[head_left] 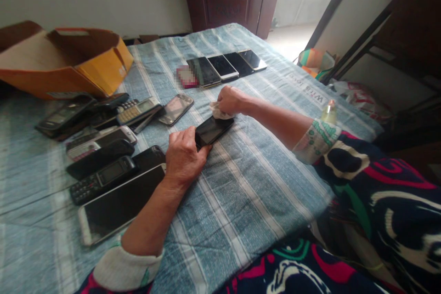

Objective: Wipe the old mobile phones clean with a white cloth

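A black phone (212, 130) lies on the striped blue cloth, screen up. My left hand (186, 154) grips its near left end, thumb along the lower edge and the other fingers folded at the corner. Bunched in the closed fingers of my right hand (231, 100) is a white tissue (219, 111), which touches the far right end of the screen. Beyond my hands, several phones (223, 67) lie side by side in a row, next to a small pink-edged item (186, 76) that is blurred out. A grey phone (177, 109) rests left of the black one.
Several old keypad phones (103, 177) and a large white-framed phone (120, 204) crowd the left side. Behind them stands an open yellow cardboard box (103, 66). A small bottle (329, 111) of yellowish liquid is by my right sleeve, near the right edge of the cloth-covered table (268, 183).
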